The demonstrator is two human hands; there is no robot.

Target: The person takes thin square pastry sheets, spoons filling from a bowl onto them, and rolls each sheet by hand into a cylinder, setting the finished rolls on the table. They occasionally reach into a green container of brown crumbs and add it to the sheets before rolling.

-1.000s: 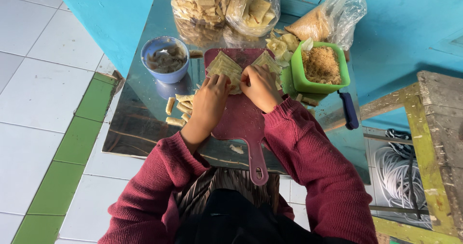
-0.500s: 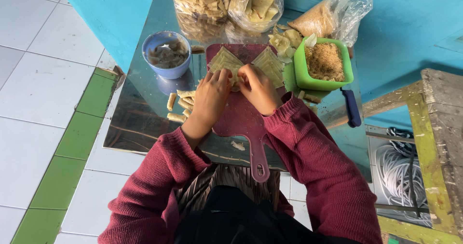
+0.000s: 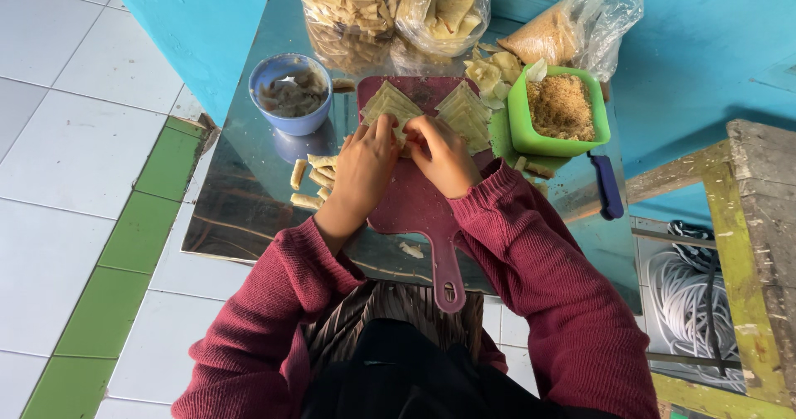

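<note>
Both hands work together over a dark red cutting board [image 3: 414,208] on a shiny metal table [image 3: 240,208]. My left hand [image 3: 363,166] and my right hand [image 3: 441,155] pinch a thin pale pastry wrapper [image 3: 404,131] between their fingertips. Two stacks of triangular wrappers lie on the board's far end, one on the left [image 3: 388,100] and one on the right [image 3: 464,112]. Several finished small rolls [image 3: 311,179] lie left of the board beside my left wrist.
A blue bowl [image 3: 290,94] of greyish paste stands at the left. A green tub [image 3: 560,111] of brown crumbly filling sits at the right, with a blue-handled knife [image 3: 607,185] near it. Clear bags of fried snacks [image 3: 390,9] stand behind. A yellow wooden frame [image 3: 746,261] is at the right.
Both hands stayed at the far end of the board, shifting slightly as the fingers work the wrapper. The camera view moved a little.
</note>
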